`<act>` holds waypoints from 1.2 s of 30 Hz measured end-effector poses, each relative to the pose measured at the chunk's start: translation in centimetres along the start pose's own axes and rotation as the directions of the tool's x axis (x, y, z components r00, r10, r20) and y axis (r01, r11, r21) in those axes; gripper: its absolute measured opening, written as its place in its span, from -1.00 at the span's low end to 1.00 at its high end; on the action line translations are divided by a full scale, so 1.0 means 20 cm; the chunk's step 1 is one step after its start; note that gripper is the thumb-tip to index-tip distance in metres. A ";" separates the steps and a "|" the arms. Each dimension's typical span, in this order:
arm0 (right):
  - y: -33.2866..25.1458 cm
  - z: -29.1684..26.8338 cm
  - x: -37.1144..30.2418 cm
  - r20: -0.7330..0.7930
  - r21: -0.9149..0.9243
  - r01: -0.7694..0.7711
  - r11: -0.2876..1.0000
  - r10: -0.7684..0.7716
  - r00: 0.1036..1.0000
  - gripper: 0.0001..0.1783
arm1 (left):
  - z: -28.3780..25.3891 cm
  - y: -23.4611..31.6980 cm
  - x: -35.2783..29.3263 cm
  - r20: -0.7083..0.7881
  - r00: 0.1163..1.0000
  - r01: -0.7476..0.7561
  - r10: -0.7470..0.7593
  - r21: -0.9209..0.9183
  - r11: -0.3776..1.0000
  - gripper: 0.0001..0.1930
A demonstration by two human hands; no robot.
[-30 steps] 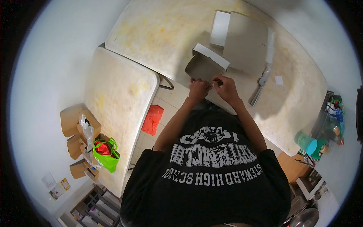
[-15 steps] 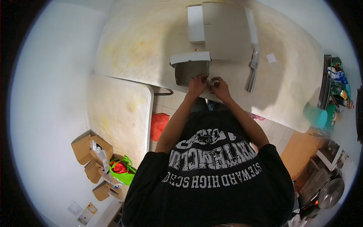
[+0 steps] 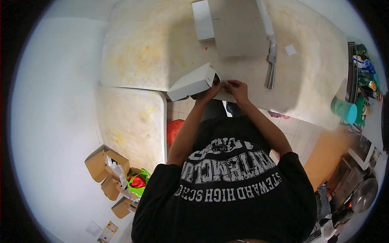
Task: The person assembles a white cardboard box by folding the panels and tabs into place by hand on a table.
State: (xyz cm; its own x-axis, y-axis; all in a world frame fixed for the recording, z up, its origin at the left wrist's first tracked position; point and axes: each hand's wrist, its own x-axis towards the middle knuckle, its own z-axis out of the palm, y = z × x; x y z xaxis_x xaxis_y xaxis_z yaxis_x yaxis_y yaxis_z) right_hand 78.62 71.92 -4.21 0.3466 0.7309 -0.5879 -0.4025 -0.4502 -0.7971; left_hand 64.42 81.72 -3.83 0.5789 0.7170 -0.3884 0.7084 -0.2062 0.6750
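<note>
A small cardboard box (image 3: pixel 192 84), white outside, is tilted on its side over the near edge of the table. My left hand (image 3: pixel 211 91) grips its right end, fingers curled at the box's corner. Close beside it, my right hand (image 3: pixel 238 90) is closed, with thumb and fingertips pinched together near the left fingertips. Something small and pale may be between them, but it is too small to make out. To the right of my hands lies a knife (image 3: pixel 271 69) with a metal handle toward me.
Beyond my hands lie a grey-brown cardboard sheet (image 3: pixel 237 30) and a white box (image 3: pixel 203 20). A small white square (image 3: pixel 290 50) is right of the knife. A teal cup (image 3: pixel 344 110) stands at the table's right edge. Open cardboard boxes (image 3: pixel 106 167) and a green bag (image 3: pixel 139 181) are lower left.
The small box has turned from showing its hollow inside to lying tilted left, white outside up. Both hands stay close together; the view has shifted slightly.
</note>
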 end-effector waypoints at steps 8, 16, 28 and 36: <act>-0.03 0.02 -0.04 0.018 0.025 0.017 1.000 -0.017 1.000 -0.70 | 0.02 0.05 -0.01 -0.205 0.978 0.023 -0.021 0.003 1.000 -0.61; -0.09 0.04 -0.06 -0.032 -0.083 0.057 0.995 -0.060 0.998 -0.69 | -0.01 0.11 -0.04 -0.221 0.973 0.053 -0.066 -0.065 0.996 -0.52; -0.06 0.02 -0.02 0.006 -0.090 0.114 0.989 -0.114 0.993 -0.70 | -0.01 0.06 0.01 -0.159 0.982 0.087 -0.101 -0.089 0.992 -0.54; -0.09 0.05 -0.02 -0.005 -0.065 0.122 0.990 -0.123 0.992 -0.69 | 0.06 -0.12 0.05 -0.135 0.989 0.031 -0.057 -0.191 0.981 -0.53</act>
State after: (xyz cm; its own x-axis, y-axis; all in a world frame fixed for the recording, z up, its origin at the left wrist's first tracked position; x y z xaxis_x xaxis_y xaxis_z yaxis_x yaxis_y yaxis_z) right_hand 78.41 72.88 -2.30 0.3978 0.7780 -0.4863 -0.3010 -0.3901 -0.8702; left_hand 63.71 82.10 -6.54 0.4778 0.8108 -0.3382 0.6358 -0.0535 0.7700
